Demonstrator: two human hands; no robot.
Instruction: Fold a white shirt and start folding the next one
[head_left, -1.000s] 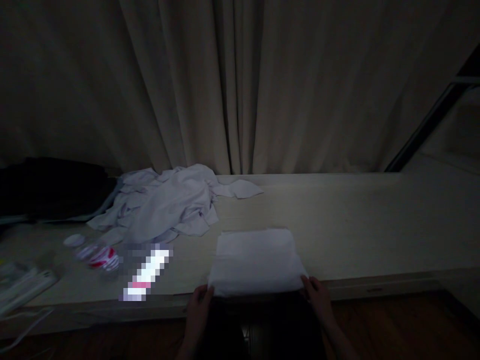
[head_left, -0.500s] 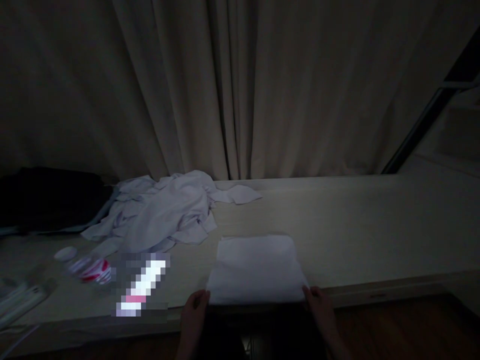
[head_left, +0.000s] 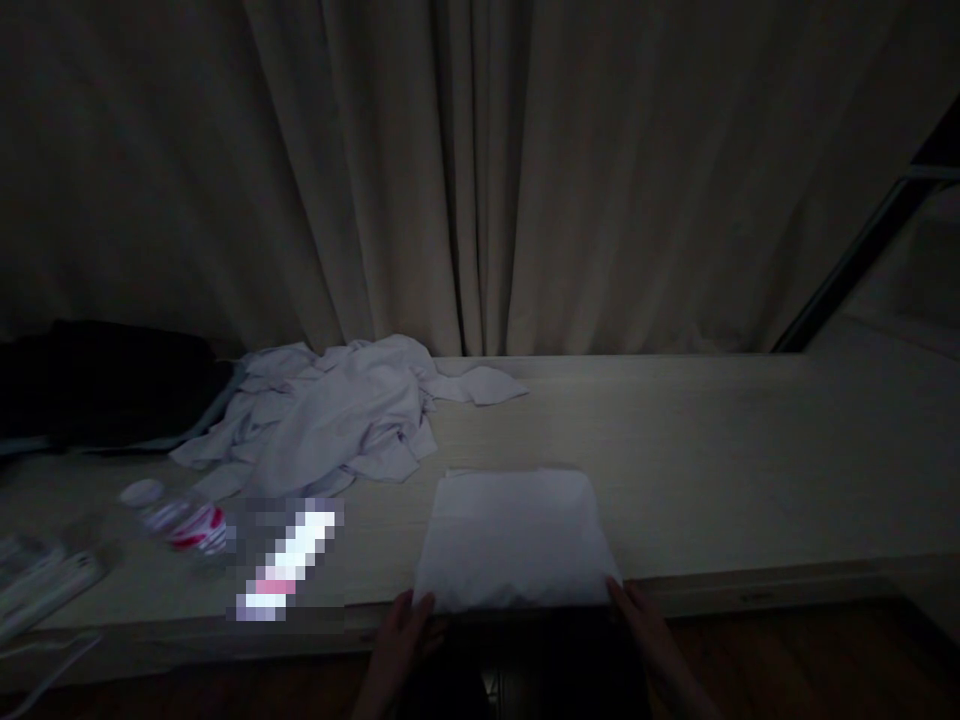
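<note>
A folded white cloth (head_left: 514, 538) lies flat at the near edge of a pale table (head_left: 712, 470). My left hand (head_left: 401, 640) touches its near left corner from below the table edge. My right hand (head_left: 645, 630) touches its near right corner. The fingers of both hands rest at the cloth's front edge; the dim light hides whether they pinch it.
A crumpled heap of white clothes (head_left: 330, 415) lies behind and to the left. A plastic bottle with a red label (head_left: 176, 518) lies on its side at the left, next to a blurred patch. Dark fabric (head_left: 105, 380) sits far left. A curtain (head_left: 480, 170) hangs behind.
The view shifted slightly. Both hands stayed at the cloth's near corners, the left one dropping a little lower under the table edge. The cloth has not visibly moved.
</note>
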